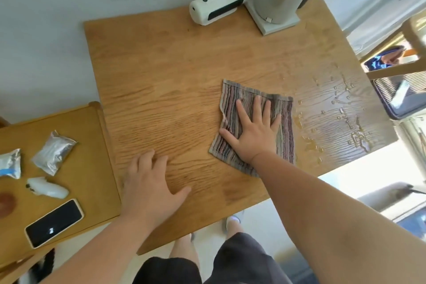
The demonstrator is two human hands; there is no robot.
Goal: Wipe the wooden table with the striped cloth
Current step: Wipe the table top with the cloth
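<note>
Mid-wipe: my right hand lies flat, fingers spread, on the striped cloth; left hand flat on wooden table; next, sweep toward droplets

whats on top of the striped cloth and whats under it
The right hand presses flat on the striped cloth, fingers spread. Under it lies the wooden table; whether that covered patch is wet cannot be seen.
</note>
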